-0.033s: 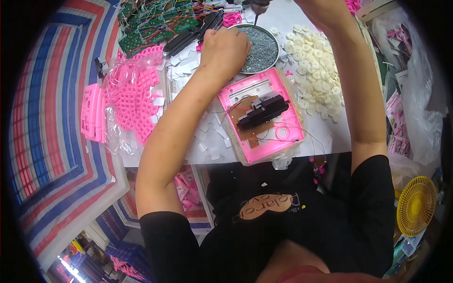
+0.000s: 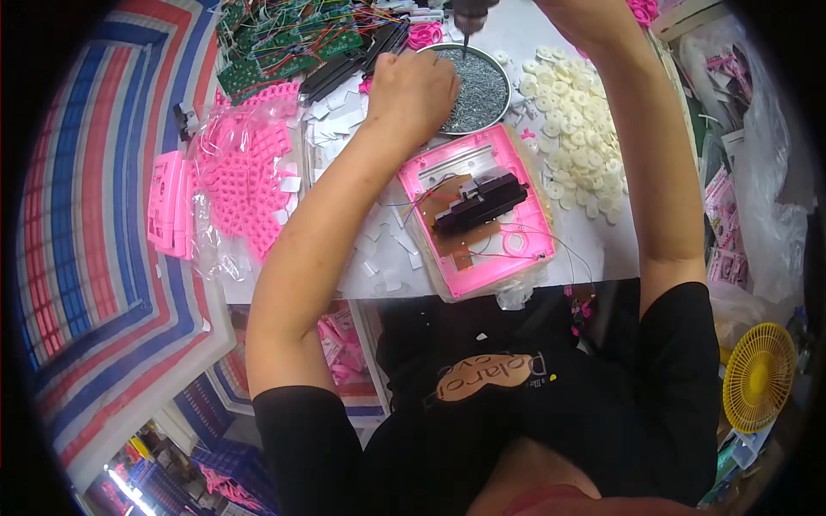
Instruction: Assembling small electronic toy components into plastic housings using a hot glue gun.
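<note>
My left hand (image 2: 415, 93) is closed, its knuckles up, at the left rim of a round metal dish (image 2: 509, 96). Whatever its fingers may hold is hidden beneath it. Small grey screws (image 2: 478, 96) fill the dish. From the top edge a dark screwdriver (image 2: 471, 15) points down, its thin bit over the far part of the screws. My right hand (image 2: 589, 19) is at the top edge, its fingers cut off from view. Nearer me lies a pink plastic housing (image 2: 475, 273), with a black mechanism (image 2: 482, 209), a brown board and loose wires in it.
Right of the dish is a heap of cream-coloured discs (image 2: 581, 129). Green circuit boards with wires (image 2: 284, 43) are piled far left, above pink lattice parts (image 2: 245, 176) in clear plastic. White paper pieces (image 2: 340, 127) lie scattered. A yellow fan (image 2: 759, 377) stands at right.
The screwdriver has come down a little further into view, its bit lower over the screws. My left hand has barely shifted, and the pink housing stays put.
</note>
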### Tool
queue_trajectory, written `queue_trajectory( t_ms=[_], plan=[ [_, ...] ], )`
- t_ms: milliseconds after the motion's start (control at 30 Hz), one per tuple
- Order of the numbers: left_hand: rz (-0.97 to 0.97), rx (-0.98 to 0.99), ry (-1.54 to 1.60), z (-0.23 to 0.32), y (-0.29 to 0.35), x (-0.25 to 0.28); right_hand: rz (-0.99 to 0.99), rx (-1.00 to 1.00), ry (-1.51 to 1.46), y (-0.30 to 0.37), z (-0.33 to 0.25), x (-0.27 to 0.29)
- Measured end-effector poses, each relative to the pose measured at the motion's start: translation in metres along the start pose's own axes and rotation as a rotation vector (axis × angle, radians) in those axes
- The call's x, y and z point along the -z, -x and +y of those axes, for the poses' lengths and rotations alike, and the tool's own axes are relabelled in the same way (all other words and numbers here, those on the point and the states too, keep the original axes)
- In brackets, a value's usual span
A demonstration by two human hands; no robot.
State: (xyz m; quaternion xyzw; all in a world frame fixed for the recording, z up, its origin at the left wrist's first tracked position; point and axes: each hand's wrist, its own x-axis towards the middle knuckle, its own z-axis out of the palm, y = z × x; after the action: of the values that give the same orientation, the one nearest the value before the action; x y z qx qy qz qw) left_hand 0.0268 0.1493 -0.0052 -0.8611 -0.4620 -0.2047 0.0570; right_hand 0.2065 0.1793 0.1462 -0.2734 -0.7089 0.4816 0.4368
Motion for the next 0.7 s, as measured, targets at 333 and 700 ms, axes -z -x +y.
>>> queue_trajectory(
  t_ms=[333, 700],
  plan=[
    [0.104, -0.010, 0.394, 0.059, 0.067, 0.094, 0.017, 0.085, -0.652, 0.105, -0.004, -0.038],
    [0.069, 0.203, 0.690, 0.084, 0.101, 0.104, -0.013, 0.174, -0.377, 0.125, -0.027, -0.072]
  ],
)
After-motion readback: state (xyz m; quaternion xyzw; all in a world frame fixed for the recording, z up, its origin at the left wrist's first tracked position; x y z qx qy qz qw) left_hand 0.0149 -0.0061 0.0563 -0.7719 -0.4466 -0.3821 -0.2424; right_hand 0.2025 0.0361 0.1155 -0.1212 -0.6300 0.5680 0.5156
